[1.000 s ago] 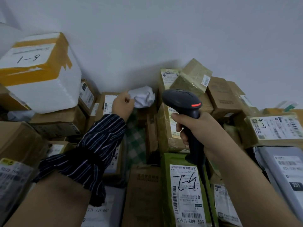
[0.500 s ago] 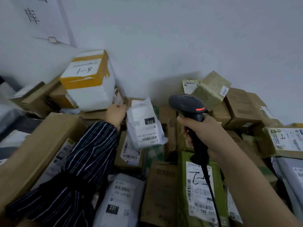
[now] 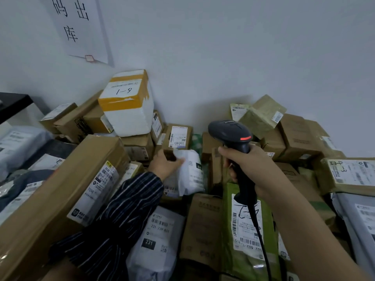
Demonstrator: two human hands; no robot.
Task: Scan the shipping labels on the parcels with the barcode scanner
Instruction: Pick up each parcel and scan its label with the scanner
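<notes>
Centrally, a person is reaching both arms over a heap of parcels piled against a pale wall (image 3: pixel 243 57). Their left hand (image 3: pixel 164 165), coming out of a dark striped sleeve (image 3: pixel 121 216), is pinching the top corner of a white bag (image 3: pixel 191 173) between thumb and curled fingers. The bag is sitting in the middle of the heap with its printed label and barcode facing the viewer. Their right hand (image 3: pixel 249 171) is wrapping all its fingers round the handle of a black scanner (image 3: pixel 233 136), holding it upright just to the right of the bag. The scanner's head is pointing left and away, with a red strip glowing on its side. Below the scanner a green parcel (image 3: pixel 228 256) is lying with a white label on top. Behind the left hand a white foam box (image 3: pixel 129 118) with orange tape is resting on brown cartons. A long carton (image 3: pixel 50 199) is lying just left of the sleeve. A paper sign (image 3: pixel 81 27) is hanging on the wall above.
</notes>
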